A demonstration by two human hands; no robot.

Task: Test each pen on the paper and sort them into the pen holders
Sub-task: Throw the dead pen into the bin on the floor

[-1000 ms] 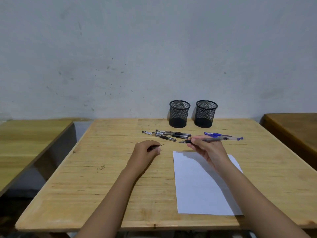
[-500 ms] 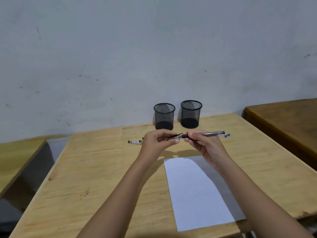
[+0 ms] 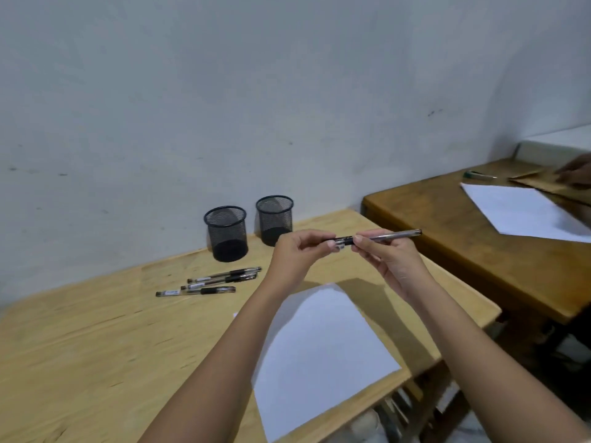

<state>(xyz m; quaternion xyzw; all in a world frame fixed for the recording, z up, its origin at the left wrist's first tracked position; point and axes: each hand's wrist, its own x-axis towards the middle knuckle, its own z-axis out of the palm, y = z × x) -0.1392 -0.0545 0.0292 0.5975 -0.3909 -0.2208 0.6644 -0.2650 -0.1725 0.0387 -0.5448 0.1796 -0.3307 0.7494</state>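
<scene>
A clear pen with a black grip (image 3: 388,235) is held level above the table, between both hands. My right hand (image 3: 388,260) pinches its barrel near the grip. My left hand (image 3: 295,254) is closed on the cap end of the same pen. Below the hands lies a white sheet of paper (image 3: 319,356). Three black pens (image 3: 211,282) lie in a loose row to the left. Two black mesh pen holders stand by the wall, the left holder (image 3: 226,233) and the right holder (image 3: 274,219).
The light wooden table (image 3: 96,340) ends at its right edge just beyond the paper. A darker table (image 3: 463,238) stands to the right with another white sheet (image 3: 524,212), a pen (image 3: 479,175) and another person's hand (image 3: 575,174) at its far end.
My view has swung to the right and tilted. My left hand came up from the table and met the tip end of the pen held by my right hand.
</scene>
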